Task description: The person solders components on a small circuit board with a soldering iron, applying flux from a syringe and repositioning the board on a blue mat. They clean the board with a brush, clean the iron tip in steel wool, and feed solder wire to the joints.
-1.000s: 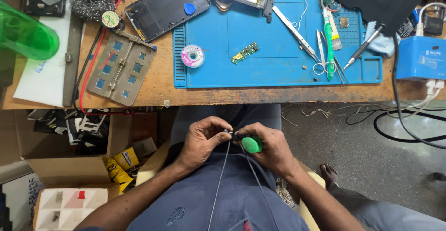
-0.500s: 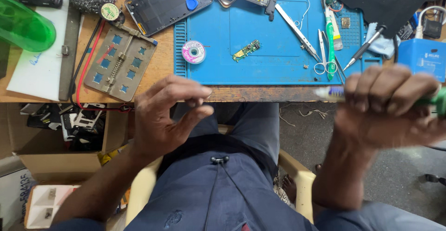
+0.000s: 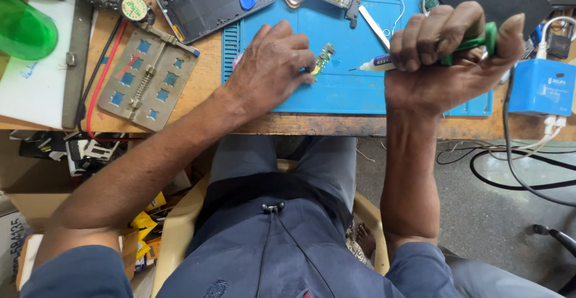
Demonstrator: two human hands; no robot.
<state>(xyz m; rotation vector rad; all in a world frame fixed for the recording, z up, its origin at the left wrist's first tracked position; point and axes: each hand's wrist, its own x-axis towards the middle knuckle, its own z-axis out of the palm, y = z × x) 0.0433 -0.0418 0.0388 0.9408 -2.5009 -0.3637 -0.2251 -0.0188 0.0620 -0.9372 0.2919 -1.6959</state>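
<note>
My right hand (image 3: 447,55) is closed around a green-handled syringe-like tube (image 3: 384,63) whose white needle tip points left over the blue work mat (image 3: 360,88). My left hand (image 3: 270,64) lies on the mat with its fingertips touching a small gold and green circuit board (image 3: 324,58). The tube's tip is a short way right of that board. A dismantled phone body (image 3: 210,1) lies above my left hand, at the mat's far left corner.
A metal holding jig (image 3: 147,76) with blue pads sits left of the mat. A green bottle (image 3: 24,28) and white board lie far left. A blue box (image 3: 543,88) with cables stands at the right. Tweezers (image 3: 375,27) lie on the mat. Boxes sit under the bench.
Both hands rose from my lap to the bench. My left hand came down on the mat at the small board. My right hand brought the tube over the mat.
</note>
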